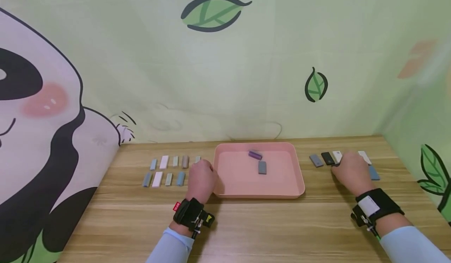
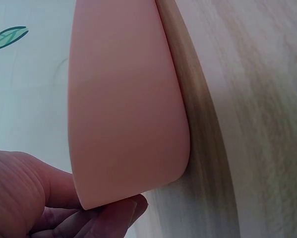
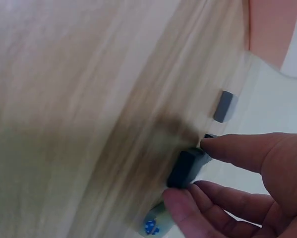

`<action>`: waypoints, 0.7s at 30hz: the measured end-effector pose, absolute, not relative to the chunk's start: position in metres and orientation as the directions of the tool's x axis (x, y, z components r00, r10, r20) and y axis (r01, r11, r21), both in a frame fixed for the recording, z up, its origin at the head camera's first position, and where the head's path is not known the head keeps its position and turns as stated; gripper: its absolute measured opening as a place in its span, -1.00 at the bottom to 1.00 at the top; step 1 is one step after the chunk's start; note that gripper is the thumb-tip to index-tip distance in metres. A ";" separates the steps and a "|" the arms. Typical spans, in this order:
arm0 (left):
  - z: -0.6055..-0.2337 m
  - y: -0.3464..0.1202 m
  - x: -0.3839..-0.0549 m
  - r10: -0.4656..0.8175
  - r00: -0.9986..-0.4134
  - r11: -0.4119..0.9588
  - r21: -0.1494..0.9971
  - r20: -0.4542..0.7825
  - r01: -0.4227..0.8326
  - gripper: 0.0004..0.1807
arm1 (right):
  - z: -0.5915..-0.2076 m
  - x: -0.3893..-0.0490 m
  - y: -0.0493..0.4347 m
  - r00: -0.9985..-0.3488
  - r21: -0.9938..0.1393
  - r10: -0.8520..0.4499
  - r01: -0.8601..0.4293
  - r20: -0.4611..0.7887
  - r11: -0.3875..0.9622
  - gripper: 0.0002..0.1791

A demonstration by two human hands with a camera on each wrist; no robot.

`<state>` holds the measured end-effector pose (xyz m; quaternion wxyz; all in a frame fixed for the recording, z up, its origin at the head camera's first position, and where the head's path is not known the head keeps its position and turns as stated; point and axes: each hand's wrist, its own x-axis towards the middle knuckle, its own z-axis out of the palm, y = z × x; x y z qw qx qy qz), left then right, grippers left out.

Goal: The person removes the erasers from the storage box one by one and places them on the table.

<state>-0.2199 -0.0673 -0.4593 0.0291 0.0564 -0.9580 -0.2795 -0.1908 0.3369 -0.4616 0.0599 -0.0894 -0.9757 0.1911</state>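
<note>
My right hand (image 1: 352, 171) is at the right-hand group of small blocks. In the right wrist view, its thumb and a finger pinch a dark rectangular block (image 3: 184, 168). A black block with pale dots (image 1: 327, 158) and a grey block (image 1: 316, 161) lie beside it. My left hand (image 1: 201, 179) is low beside the left wall of the pink tray (image 1: 258, 197), close to the left-hand blocks. In the left wrist view its fingers (image 2: 116, 218) are bent, and the tray corner covers the thumb tip. Whether anything is between them is hidden.
Inside the tray lie a purple block (image 1: 255, 155) and a grey-blue block (image 1: 262, 168). Two rows of pale, blue and brownish blocks, including a white one (image 1: 157, 179), are at left. A white block (image 1: 365, 157) and a blue block (image 1: 374, 173) lie right of my right hand.
</note>
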 end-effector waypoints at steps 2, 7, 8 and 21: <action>-0.459 -0.067 -0.220 -0.127 -0.992 0.836 0.540 0.023 -0.095 -0.71 | -0.460 -0.191 0.335 -0.977 -0.370 0.191 0.145 0.091 0.918 -0.64; -0.459 -0.067 -0.220 -0.135 -0.991 0.833 0.543 0.010 -0.107 -0.73 | -0.448 -0.196 0.317 -0.979 -0.342 0.174 0.129 0.104 0.931 -0.61; -0.459 -0.067 -0.220 -0.138 -0.990 0.832 0.543 0.007 -0.112 -0.73 | -0.444 -0.198 0.311 -0.979 -0.338 0.173 0.127 0.108 0.933 -0.63; -0.459 -0.067 -0.221 -0.139 -0.990 0.850 0.514 0.007 -0.116 -0.79 | -0.413 -0.216 0.202 -0.993 -0.368 0.069 0.028 0.097 0.929 -0.19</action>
